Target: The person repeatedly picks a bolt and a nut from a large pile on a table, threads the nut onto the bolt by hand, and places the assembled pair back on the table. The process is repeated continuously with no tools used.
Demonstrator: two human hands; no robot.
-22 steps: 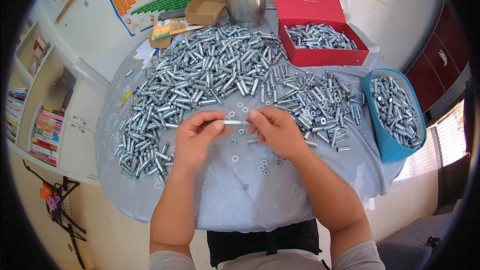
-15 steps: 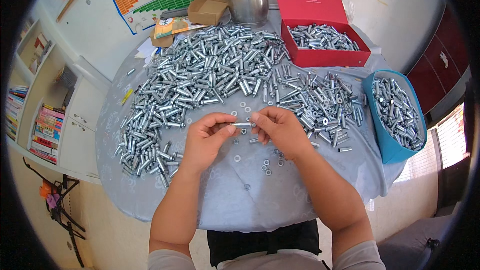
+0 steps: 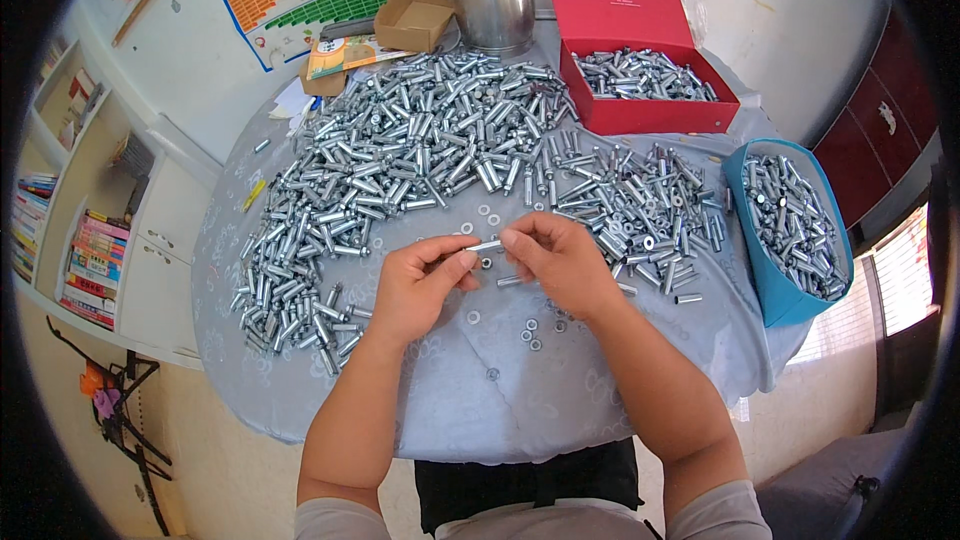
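A silvery expansion anchor bolt (image 3: 485, 247) lies level between my two hands above the table. My left hand (image 3: 415, 285) pinches one end between thumb and fingers. At the other end, the thumb and forefinger of my right hand (image 3: 558, 262) are closed, covering the tip, so whether a nut sits there cannot be made out. Just below the bolt a small nut (image 3: 486, 263) shows on the cloth. Loose nuts (image 3: 531, 336) and washers (image 3: 474, 318) lie nearer me. Beyond my hands spreads a big heap of anchor bolts (image 3: 420, 140).
A smaller heap of bolts and sleeves (image 3: 640, 205) lies right of my right hand. Farther back stands an open red box (image 3: 655, 118) of bolts; a blue bin (image 3: 790, 312) of bolts is at the right edge. A steel pot (image 3: 495, 5) and cardboard box (image 3: 412, 18) stand behind.
My left hand has shifted slightly right, nearer my right hand, and less of the bolt shows between them. The bolt tilts a little more. The heaps look the same.
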